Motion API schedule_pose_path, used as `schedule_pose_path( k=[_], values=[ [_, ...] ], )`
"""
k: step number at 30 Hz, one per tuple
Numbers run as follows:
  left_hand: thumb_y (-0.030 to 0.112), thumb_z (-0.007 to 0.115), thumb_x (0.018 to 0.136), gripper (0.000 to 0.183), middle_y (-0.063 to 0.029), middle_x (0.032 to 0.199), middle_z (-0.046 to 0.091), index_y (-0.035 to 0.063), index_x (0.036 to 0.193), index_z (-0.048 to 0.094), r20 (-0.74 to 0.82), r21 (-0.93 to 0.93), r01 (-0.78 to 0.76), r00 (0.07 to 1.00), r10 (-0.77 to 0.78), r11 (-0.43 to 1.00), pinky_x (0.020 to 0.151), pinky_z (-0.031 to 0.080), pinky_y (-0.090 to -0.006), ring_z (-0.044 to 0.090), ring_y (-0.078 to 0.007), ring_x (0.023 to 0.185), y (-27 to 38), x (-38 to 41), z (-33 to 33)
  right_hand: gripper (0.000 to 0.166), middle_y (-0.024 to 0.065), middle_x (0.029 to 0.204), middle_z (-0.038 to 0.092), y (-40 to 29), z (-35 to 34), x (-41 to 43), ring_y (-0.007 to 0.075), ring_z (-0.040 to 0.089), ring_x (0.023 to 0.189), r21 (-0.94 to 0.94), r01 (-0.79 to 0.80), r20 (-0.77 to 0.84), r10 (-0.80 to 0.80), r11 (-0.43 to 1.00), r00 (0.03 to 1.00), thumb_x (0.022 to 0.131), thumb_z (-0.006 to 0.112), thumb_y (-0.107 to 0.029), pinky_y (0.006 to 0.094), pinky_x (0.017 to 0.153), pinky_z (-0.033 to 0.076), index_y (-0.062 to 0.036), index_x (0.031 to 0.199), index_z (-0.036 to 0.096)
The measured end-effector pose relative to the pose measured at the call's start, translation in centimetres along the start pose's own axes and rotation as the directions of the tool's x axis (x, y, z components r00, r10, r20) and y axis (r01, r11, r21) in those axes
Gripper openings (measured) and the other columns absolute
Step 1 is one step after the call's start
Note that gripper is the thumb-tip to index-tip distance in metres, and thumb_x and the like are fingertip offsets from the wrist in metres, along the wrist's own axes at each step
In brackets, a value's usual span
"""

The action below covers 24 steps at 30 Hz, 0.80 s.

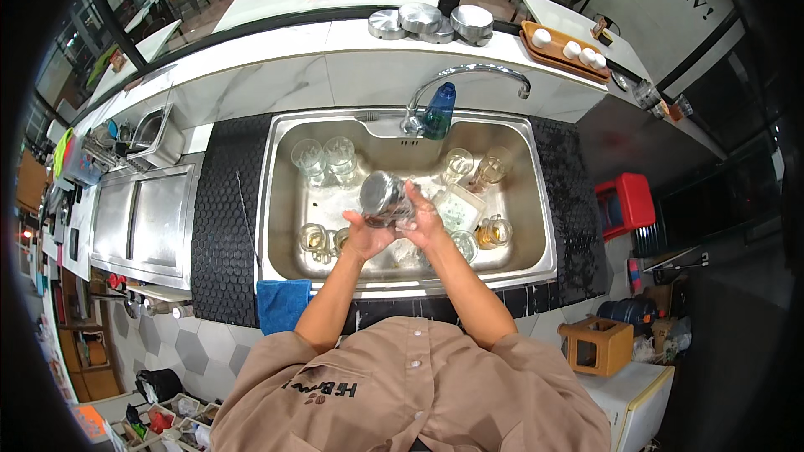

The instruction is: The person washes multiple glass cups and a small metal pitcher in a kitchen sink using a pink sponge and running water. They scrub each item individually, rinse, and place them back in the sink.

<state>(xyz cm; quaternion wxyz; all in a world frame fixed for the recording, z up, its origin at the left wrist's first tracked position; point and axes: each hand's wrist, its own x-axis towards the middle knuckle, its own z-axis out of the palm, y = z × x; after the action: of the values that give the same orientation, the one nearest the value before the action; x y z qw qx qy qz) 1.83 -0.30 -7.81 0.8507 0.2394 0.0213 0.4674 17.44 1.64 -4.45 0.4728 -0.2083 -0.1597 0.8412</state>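
Over the middle of a stainless steel sink (402, 285), my left hand (366, 237) and my right hand (427, 220) hold a clear glass vessel (384, 199). It is tilted, with one round grey end towards me. My left hand supports its lower side, and my right fingers wrap its other side. Clear drinking glasses (340, 154) stand at the sink's back left. Glass mugs (312, 237) with amber remains are at the front left, one partly behind my left wrist. To the right are more glasses (458, 165), a soapy square white container (461, 208) and an amber-stained mug (494, 233).
A chrome faucet (468, 69) arches over the sink's back, beside a blue bottle (439, 112). Black textured mats (225, 220) flank the sink. A blue cloth (284, 306) hangs at the front left. Metal tins (421, 17) and a wooden tray (562, 53) with white cups line the ledge.
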Motion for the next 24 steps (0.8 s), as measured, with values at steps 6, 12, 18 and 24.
schedule_pose_path(
  k=[6,12,18,24],
  values=[
    [0.076,0.036,0.092,0.082,-0.0114,0.138,0.056,0.0122,0.143,0.047,-0.323,-0.100,-0.049,0.946,0.014,0.994,0.107,0.038,-0.0568,0.051,-0.0318,0.128,-1.0,1.4,0.7,0.049,0.0053,0.097,0.068,0.7,0.2,0.0,0.0192,0.067,0.086,-0.311,0.211,-0.403,-0.330,0.927,0.854,0.091,0.070,-0.050,0.0351,0.070,0.056,-0.0060,0.111,0.062],
    [0.034,0.069,0.094,0.042,-0.0053,0.118,0.067,0.0064,0.124,0.060,-0.507,0.039,-0.071,0.858,0.081,0.997,0.098,0.050,-0.0367,0.063,-0.0175,0.108,-3.4,2.2,2.8,0.042,0.0062,0.087,0.064,-0.8,-2.2,1.0,0.0212,0.068,0.081,-0.205,0.492,-0.683,-0.484,0.846,0.547,0.098,0.060,-0.048,0.0389,0.071,0.059,-0.0065,0.098,0.060],
    [0.013,0.079,0.084,0.036,-0.0032,0.102,0.071,0.0050,0.115,0.064,-0.379,0.056,0.019,0.925,0.004,0.998,0.093,0.050,-0.0316,0.066,-0.0126,0.096,-2.1,2.5,1.6,0.027,0.0076,0.095,0.070,-3.8,-1.6,-0.1,0.0212,0.070,0.086,-0.042,0.225,-0.456,-0.219,0.973,0.863,0.096,0.062,-0.035,0.0373,0.078,0.058,-0.0090,0.103,0.063],
    [-0.004,0.078,0.074,0.047,-0.0039,0.107,0.071,0.0027,0.118,0.062,-0.336,0.549,0.248,0.940,-0.062,0.798,0.092,0.051,-0.0302,0.067,-0.0139,0.099,3.9,2.3,7.4,0.051,0.0115,0.135,0.061,-8.1,0.2,-4.2,0.0199,0.061,0.113,-0.276,0.042,-0.065,-0.062,0.960,0.996,0.098,0.060,-0.032,0.0337,0.099,0.047,0.0012,0.136,0.055]
  ],
)
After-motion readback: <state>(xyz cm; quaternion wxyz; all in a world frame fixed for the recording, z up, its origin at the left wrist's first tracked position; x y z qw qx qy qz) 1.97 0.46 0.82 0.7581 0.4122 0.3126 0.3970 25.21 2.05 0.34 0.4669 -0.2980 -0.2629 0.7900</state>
